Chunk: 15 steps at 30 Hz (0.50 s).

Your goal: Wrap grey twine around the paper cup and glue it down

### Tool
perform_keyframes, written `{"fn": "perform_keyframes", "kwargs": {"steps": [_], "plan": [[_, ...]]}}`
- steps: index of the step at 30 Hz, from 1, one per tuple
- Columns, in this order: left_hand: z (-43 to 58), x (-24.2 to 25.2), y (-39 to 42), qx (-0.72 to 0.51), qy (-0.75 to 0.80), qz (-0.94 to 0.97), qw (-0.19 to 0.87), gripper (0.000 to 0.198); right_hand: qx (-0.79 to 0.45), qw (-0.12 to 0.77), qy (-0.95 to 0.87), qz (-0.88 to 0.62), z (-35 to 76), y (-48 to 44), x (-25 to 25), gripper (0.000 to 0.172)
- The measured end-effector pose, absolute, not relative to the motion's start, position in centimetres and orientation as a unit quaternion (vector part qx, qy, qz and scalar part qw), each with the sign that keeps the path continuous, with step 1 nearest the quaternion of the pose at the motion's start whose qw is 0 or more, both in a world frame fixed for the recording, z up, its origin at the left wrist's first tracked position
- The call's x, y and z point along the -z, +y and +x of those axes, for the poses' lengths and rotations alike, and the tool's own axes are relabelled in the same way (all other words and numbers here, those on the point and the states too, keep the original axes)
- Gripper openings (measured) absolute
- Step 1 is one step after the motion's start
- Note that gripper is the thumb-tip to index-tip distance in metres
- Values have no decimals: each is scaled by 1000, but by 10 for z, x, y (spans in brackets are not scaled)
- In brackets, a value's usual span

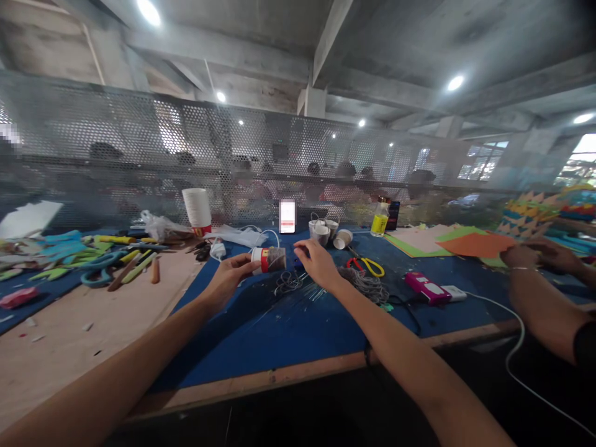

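Note:
My left hand [232, 271] holds a paper cup [266, 259] on its side, fingers closed about its white end. The cup has a red and yellow band, and grey yarn is wound round its other end. Just to the right, above the blue mat, is my right hand [320, 263], its fingers bent and drawn together. Any strand between those fingertips is too fine to make out. Below and behind my right wrist lies a loose heap of grey yarn [370, 285]. Thin clear strands [313, 290] are spread on the mat between my hands.
Beyond my hands stand a lit phone [287, 216], small yarn-wrapped cups [320, 232] and a yellow-labelled bottle [380, 218]. Yellow-handled scissors [371, 267] and a magenta box [426, 288] lie rightward. A co-worker's hands [526, 256] touch coloured paper. Stacked cups [197, 208] and tools [133, 267] are left.

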<state>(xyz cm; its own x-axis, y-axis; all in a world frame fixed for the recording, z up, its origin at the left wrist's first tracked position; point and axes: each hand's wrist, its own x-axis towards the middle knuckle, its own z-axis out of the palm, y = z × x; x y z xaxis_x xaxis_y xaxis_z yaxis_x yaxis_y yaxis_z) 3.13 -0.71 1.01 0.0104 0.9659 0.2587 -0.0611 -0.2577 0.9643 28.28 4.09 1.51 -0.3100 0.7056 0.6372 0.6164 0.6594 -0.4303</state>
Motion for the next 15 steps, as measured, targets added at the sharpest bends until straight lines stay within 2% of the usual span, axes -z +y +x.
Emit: {"fn": "perform_keyframes", "kwargs": {"steps": [4, 7, 11, 15], "plan": [[29, -7, -4, -574, 400, 550, 456, 22, 13, 271, -805, -527, 295, 46, -16, 18], [28, -7, -3, -580, 404, 552, 442, 22, 38, 184, -809, -556, 300, 44, -15, 22], [29, -8, -4, -581, 409, 557, 429, 23, 74, 139, -797, -583, 302, 42, -14, 33], [29, -10, -6, -580, 413, 558, 426, 26, 72, 115, -796, -590, 304, 45, -10, 30]]}}
